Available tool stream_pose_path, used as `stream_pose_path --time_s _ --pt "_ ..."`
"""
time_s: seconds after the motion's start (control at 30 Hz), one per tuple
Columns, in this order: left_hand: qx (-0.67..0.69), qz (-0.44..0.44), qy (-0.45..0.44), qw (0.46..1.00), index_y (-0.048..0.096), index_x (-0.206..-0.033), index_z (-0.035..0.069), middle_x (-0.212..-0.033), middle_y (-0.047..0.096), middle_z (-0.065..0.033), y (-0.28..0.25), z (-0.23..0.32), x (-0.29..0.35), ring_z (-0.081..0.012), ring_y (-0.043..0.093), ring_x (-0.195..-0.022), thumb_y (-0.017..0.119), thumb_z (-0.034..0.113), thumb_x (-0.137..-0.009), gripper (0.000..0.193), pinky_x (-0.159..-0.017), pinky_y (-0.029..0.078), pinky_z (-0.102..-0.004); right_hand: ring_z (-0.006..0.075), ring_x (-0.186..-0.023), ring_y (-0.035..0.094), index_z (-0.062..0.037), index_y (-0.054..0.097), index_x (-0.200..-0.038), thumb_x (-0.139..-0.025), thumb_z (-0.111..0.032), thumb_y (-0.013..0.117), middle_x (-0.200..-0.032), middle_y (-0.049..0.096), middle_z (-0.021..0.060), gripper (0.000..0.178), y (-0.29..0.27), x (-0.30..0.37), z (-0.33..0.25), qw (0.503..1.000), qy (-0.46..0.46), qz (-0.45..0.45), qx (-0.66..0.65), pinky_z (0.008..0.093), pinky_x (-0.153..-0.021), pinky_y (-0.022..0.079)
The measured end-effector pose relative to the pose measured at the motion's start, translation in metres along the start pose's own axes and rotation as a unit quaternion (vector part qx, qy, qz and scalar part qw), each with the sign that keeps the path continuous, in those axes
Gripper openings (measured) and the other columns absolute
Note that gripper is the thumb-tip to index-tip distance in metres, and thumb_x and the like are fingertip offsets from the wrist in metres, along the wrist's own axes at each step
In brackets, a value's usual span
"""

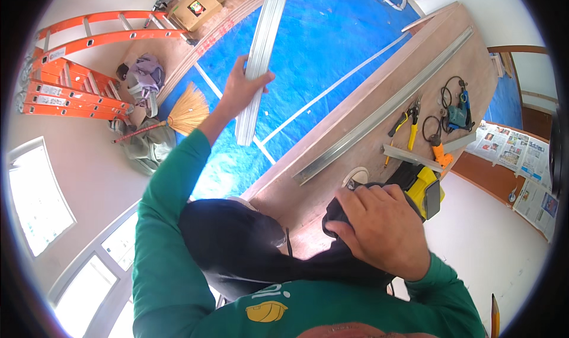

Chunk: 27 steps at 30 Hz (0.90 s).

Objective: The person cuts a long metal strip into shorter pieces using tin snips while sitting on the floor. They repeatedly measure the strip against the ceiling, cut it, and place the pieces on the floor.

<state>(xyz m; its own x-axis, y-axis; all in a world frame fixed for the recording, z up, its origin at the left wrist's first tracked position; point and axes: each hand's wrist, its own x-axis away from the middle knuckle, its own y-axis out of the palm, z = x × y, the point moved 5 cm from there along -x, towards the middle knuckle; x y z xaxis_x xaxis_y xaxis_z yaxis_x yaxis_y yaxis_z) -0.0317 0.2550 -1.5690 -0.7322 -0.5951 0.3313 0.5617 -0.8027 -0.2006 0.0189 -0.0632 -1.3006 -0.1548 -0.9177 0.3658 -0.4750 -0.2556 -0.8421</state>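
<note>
Left hand [242, 89] grasping long, pale-silver, ribbed, metal-looking bar [259, 64]; long axis fore-and-aft through grip, far end leaning right. Right hand [384, 230] well apart, draped loosely over black-trousered knee [333, 215].

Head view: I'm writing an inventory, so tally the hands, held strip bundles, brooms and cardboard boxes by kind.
Hands: 2 (left hand, right hand)
Held strip bundle: 1
Broom: 1
Cardboard box: 1
Total: 5

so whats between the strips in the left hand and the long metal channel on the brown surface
Beyond the strips: the blue sheet, a pale line, then the brown surface, as seen in the head view.
</note>
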Motion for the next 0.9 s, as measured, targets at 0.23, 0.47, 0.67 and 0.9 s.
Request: stream_pose_path --time_s 0.23,0.47,0.67,0.9 --pt "0.045 -0.039 -0.026 0.998 0.054 -0.154 -0.001 -0.109 0.076 -0.0129 -0.016 0.058 0.046 -0.0182 0.075 -0.085 0.078 0.047 -0.106 0.072 -0.073 0.064 -0.0374 0.0327 -0.087 0.072 -0.0029 0.065 -0.128 -0.103 -0.032 0.074 -0.094 0.072 0.0118 0.039 -0.019 0.010 0.000 0.998 0.048 0.024 -0.029 0.0458 -0.082 0.053" --pt "-0.145 -0.058 -0.003 0.988 0.061 -0.152 0.008 -0.093 0.079 -0.0187 -0.037 0.219 0.127 -0.0304 0.081 -0.081 0.056 0.052 -0.116 0.058 -0.076 0.061 -0.0452 0.0368 -0.092 0.076 -0.0012 0.065 -0.124 -0.105 -0.031 0.068 -0.095 0.076 0.0169 0.035 0.013 0.051 0.023 0.998 0.038 0.011 -0.045 0.0513 -0.086 0.060" --pt "-0.135 -0.079 0.008 0.988 0.066 -0.144 0.003 -0.089 0.077 -0.0169 -0.051 0.367 0.225 -0.0267 0.079 -0.077 0.053 0.050 -0.118 0.055 -0.073 0.060 -0.0418 0.0330 -0.096 0.078 0.0013 0.064 -0.138 -0.108 -0.036 0.070 -0.109 0.078 0.0220 0.048 -0.021 0.082 0.009 0.955 0.086 0.032 -0.281 0.0467 -0.085 0.061" --pt "-0.087 -0.068 -0.023 0.994 0.071 -0.132 0.001 -0.086 0.074 -0.0159 -0.062 0.474 0.316 -0.0253 0.076 -0.075 0.053 0.050 -0.118 0.054 -0.071 0.059 -0.0416 0.0170 -0.096 0.073 0.0004 0.060 -0.145 -0.111 -0.038 0.072 -0.117 0.071 0.0079 0.053 -0.189 0.081 -0.086 0.692 0.157 0.036 -0.703 0.0339 -0.085 0.060"
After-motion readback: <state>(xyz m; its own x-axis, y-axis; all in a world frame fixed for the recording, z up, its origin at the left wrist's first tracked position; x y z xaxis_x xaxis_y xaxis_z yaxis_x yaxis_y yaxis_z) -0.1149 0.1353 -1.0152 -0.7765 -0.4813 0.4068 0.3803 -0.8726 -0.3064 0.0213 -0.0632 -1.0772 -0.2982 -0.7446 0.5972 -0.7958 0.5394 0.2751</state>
